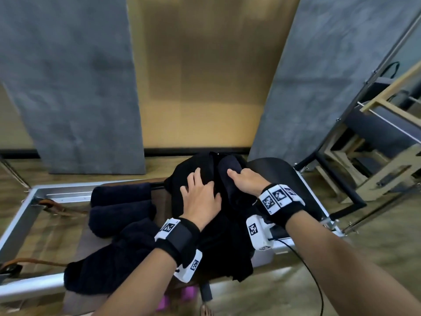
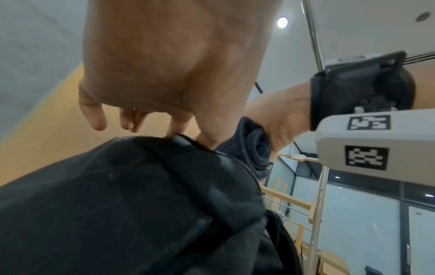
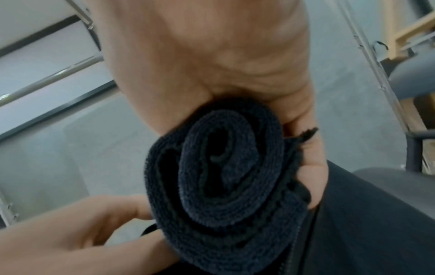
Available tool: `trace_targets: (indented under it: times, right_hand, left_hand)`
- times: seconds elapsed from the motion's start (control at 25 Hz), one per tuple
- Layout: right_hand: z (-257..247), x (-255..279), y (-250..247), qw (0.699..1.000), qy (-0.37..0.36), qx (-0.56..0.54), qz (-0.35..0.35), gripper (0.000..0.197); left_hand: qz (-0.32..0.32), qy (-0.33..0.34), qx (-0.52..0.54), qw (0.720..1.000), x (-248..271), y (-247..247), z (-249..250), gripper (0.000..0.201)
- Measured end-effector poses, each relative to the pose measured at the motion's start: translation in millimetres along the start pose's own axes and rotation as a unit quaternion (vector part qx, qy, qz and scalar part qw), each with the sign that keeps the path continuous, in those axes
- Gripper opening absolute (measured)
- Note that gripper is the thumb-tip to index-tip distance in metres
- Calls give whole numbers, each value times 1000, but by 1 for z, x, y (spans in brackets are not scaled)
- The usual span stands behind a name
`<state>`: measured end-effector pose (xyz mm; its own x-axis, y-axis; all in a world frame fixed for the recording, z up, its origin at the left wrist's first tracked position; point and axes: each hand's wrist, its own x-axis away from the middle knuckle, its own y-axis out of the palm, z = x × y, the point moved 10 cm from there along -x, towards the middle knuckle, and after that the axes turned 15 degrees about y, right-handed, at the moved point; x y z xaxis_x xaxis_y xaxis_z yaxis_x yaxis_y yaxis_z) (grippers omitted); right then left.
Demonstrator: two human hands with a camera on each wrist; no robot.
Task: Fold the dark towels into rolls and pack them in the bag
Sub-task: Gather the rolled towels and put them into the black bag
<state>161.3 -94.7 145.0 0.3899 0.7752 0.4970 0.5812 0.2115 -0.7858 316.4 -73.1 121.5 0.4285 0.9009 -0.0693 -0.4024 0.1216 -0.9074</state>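
Note:
A black bag (image 1: pixel 182 176) sits on the carriage in the middle of the head view. My left hand (image 1: pixel 200 190) rests on top of it with fingers spread, beside its zipper edge (image 2: pixel 249 173). My right hand (image 1: pixel 243 179) grips a rolled dark towel (image 1: pixel 229 169) at the bag's mouth. The towel's spiral end (image 3: pixel 223 176) fills the right wrist view and shows under the right hand (image 2: pixel 277 115) in the left wrist view. Two more rolled towels (image 1: pixel 120 192) (image 1: pixel 120 216) lie left of the bag. A loose dark towel (image 1: pixel 107 267) lies nearer to me.
The bag and towels lie on a metal-framed exercise machine (image 1: pixel 20 215) with brown leather straps (image 1: pixel 52 207). A black padded rest (image 1: pixel 287 176) is right of the bag. Grey mats (image 1: pixel 79 87) lean on the wall behind. Wood and metal equipment (image 1: pixel 376 137) stands at right.

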Motion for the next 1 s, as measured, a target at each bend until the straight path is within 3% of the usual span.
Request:
trace_targets:
  times: [0.12, 0.28, 0.4, 0.48, 0.64, 0.8, 1.0]
  right_hand:
    - [-6, -12, 0, 997, 25, 55, 46, 59]
    - [-25, -24, 9, 998, 47, 11, 50, 55]
    - [-15, -34, 25, 993, 113, -20, 37, 63]
    - [5, -39, 32, 987, 156, -33, 30, 77]
    - [18, -48, 40, 987, 153, 35, 14, 97]
    - [5, -50, 36, 993, 77, 91, 1, 94]
    - [17, -45, 37, 994, 91, -19, -61, 98]
  left_hand:
    - [-32, -8, 18, 999, 0, 6, 8, 40]
    - [-47, -3, 34, 998, -2, 8, 13, 60]
    - [-40, -15, 61, 997, -2, 7, 9, 81]
    - [-27, -26, 60, 997, -1, 5, 3, 82]
    - [37, -48, 29, 998, 4, -10, -7, 47]
    - [63, -67, 53, 994, 9, -17, -8, 29]
    - [151, -42, 141, 978, 18, -30, -7, 13]
